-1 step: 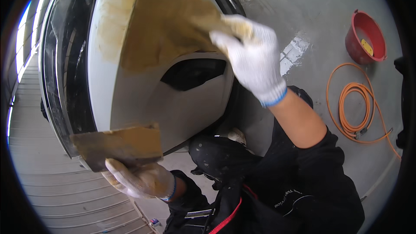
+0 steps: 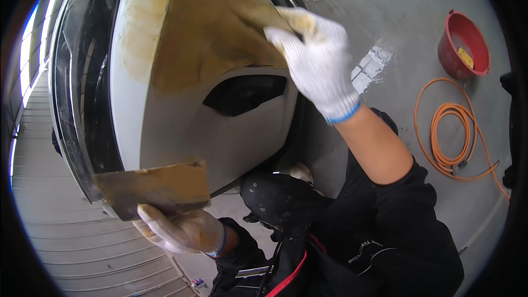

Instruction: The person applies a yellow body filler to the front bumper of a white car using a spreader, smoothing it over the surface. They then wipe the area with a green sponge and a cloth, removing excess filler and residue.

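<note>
Spreader blade hidden under my gloved right hand [image 2: 318, 63], which grips it against the filler-coated car panel [image 2: 187, 33]; left hand [image 2: 181, 231] clasps the mixing board [image 2: 157, 187]; open floor [image 2: 385, 16] to the right.

Your right hand [image 2: 319, 66] wears a white knit glove with a blue cuff band. Your left hand [image 2: 184, 231] has the same glove, stained yellow-brown. Black jacket, right sleeve pushed up, red zip trim at chest, small white lettering. Dark trousers, dust-speckled.

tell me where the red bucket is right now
In the head view the red bucket sits on the grey floor at upper right, just above the coiled orange hose, right of the gloved right hand.
</note>
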Demonstrator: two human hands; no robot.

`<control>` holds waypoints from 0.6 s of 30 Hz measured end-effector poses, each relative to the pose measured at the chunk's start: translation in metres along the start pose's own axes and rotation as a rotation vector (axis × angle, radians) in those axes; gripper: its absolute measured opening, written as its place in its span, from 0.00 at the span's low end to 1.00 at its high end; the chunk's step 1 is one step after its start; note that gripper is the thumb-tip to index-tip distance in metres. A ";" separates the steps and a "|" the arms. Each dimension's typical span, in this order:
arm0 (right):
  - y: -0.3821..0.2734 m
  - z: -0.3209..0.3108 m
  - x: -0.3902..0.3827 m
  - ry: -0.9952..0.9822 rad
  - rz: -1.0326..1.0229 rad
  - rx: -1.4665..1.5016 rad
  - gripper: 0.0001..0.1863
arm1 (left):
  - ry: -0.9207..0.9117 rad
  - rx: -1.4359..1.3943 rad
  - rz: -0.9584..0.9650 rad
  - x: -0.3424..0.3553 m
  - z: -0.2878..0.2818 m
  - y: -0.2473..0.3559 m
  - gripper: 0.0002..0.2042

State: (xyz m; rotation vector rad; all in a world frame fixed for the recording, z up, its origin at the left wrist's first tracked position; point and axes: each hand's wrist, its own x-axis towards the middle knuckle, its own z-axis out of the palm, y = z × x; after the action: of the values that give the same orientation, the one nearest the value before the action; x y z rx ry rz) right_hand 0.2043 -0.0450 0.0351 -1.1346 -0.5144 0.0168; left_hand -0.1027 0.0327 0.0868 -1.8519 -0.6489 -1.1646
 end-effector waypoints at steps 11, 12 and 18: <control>0.003 0.025 0.038 0.065 -0.291 -0.264 0.12 | -0.027 -0.419 -0.428 -0.037 0.001 -0.008 0.19; 0.001 0.027 0.035 0.076 -0.358 -0.284 0.11 | -0.027 -0.456 -0.426 -0.036 0.001 -0.005 0.19; -0.001 0.051 -0.019 0.117 -0.425 -0.138 0.18 | -0.040 -0.103 0.002 -0.021 -0.002 -0.001 0.28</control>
State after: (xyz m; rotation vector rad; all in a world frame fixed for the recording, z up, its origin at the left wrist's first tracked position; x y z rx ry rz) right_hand 0.1668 -0.0068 0.0447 -1.1337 -0.6500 -0.4569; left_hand -0.1137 0.0316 0.0685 -1.9660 -0.6187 -1.1817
